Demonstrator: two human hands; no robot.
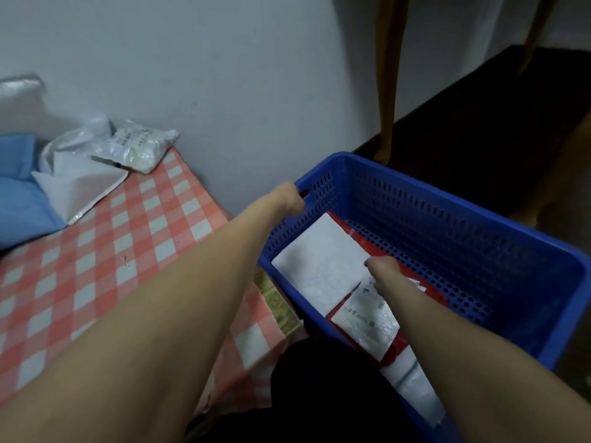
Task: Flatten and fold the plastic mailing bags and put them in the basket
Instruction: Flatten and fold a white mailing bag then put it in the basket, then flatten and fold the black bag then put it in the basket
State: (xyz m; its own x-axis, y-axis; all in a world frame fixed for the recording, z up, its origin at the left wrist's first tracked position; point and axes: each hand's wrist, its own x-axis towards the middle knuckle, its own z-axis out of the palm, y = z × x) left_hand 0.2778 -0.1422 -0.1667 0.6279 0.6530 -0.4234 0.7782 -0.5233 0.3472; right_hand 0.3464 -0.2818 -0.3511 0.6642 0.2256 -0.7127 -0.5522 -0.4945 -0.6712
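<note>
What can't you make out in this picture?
All in the head view:
- Left hand: fingers hidden behind its own wrist, at the basket rim.
- Right hand: fingers tucked under the hand.
- Labelled bag: print too small and blurred.
- Basket's near end: behind the right forearm.

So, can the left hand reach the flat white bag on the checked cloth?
Probably yes: the left hand only grips the basket rim, and bare checked cloth leads to the white bag.

I'm working in dim, flat, bluish light with only soft shadows, everything slightly blurred, my forearms [144, 298] stretched by the wide lens toward the bottom corners, a weak sheen on the crinkled plastic bags [134, 148] by the wall [224, 91], and the floor [495, 116] behind the basket [447, 225] sunk nearly black.
</note>
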